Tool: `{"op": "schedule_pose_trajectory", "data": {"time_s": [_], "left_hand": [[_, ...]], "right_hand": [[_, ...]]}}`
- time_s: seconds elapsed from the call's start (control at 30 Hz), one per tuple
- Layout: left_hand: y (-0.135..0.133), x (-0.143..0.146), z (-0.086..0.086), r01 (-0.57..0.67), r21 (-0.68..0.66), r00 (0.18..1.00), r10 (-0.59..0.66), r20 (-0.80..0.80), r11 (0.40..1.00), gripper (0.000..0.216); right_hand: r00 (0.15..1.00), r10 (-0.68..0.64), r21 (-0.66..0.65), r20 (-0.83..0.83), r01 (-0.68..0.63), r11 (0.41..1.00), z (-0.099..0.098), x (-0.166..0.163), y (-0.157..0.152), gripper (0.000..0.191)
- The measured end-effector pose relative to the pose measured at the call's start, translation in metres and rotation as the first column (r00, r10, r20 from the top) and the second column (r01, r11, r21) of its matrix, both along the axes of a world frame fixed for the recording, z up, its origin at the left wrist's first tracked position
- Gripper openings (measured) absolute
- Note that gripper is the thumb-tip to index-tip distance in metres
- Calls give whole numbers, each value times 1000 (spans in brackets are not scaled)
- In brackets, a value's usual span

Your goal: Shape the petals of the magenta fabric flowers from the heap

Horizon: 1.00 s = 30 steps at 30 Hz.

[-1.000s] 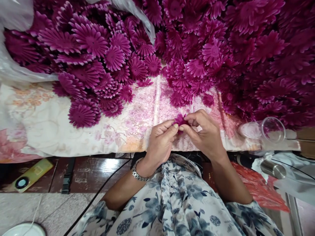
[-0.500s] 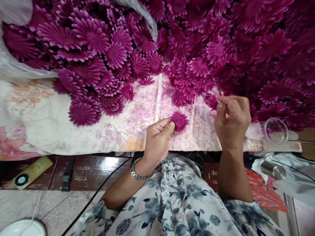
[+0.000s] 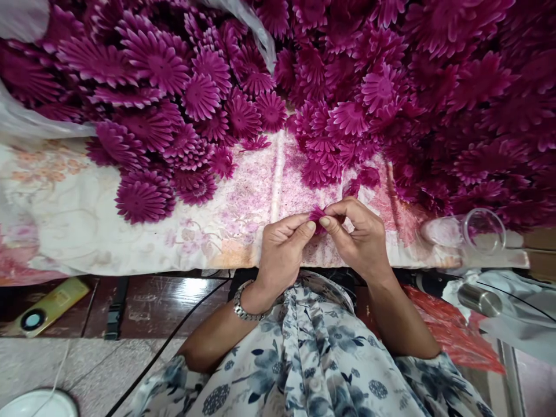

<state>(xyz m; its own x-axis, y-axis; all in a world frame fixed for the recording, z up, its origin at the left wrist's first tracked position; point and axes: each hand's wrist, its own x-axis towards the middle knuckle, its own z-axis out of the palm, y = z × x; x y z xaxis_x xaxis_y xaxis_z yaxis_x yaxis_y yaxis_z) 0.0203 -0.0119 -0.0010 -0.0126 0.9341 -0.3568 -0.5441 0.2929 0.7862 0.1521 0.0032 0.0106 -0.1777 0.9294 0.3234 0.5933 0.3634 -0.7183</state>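
Observation:
Both hands meet over the front of the table around a small purple artificial flower point(image 3: 318, 216), partly hidden by the fingers. My left hand point(image 3: 282, 249), with a metal watch band at the wrist, pinches its left side between thumb and forefinger. On its right side, the thumb and forefinger of my right hand point(image 3: 362, 240) are closed too. Beyond the hands lies a heap of loose purple flower heads point(image 3: 321, 145), some stacked in layers. A few small pieces point(image 3: 362, 176) lie just past my right hand.
A floral tablecloth point(image 3: 208, 231), dusted purple, covers the table. Clear plastic cups point(image 3: 484, 231) lie at the right. A plastic bag point(image 3: 43, 124) edges the left heap. Below the table edge are a yellow phone-like object point(image 3: 54, 307), a metal cylinder point(image 3: 480, 300) and red plastic point(image 3: 456, 330).
My right hand has moved left and inward from beside the right heap to the flower in my left hand, closing on it. The left hand has stayed nearly in place.

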Motion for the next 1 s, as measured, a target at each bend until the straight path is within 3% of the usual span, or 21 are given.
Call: {"op": "schedule_pose_trajectory", "data": {"time_s": [0.33,0.5,0.6,0.7,0.77,0.9,1.0], "left_hand": [[3,1,4,-39,6,998,39,47,999,9],[3,-3,4,-62,30,997,60,53,998,12],[2,-4,2,-93,41,996,94,0,995,16],[1,-4,-1,-108,111,988,119,-98,988,12],[0,-5,-4,-98,185,975,131,-178,978,7],[-2,-7,-7,-13,347,945,125,-303,938,4],[-2,-7,-7,62,388,936,82,-344,920,7]], "right_hand": [[999,-28,5,-43,28,1000,5,-5,-6,3],[978,-47,-160,-205,14,987,5,2,-5,22],[950,20,-229,-312,-95,969,4,3,-4,13],[909,-12,-239,-416,-96,966,4,2,-5,7],[867,-59,-313,-495,-115,943,3,2,-5,7],[743,-163,-498,-649,-253,829,2,1,-6,20],[716,-210,-532,-665,-258,807,1,-1,-7,19]]}}
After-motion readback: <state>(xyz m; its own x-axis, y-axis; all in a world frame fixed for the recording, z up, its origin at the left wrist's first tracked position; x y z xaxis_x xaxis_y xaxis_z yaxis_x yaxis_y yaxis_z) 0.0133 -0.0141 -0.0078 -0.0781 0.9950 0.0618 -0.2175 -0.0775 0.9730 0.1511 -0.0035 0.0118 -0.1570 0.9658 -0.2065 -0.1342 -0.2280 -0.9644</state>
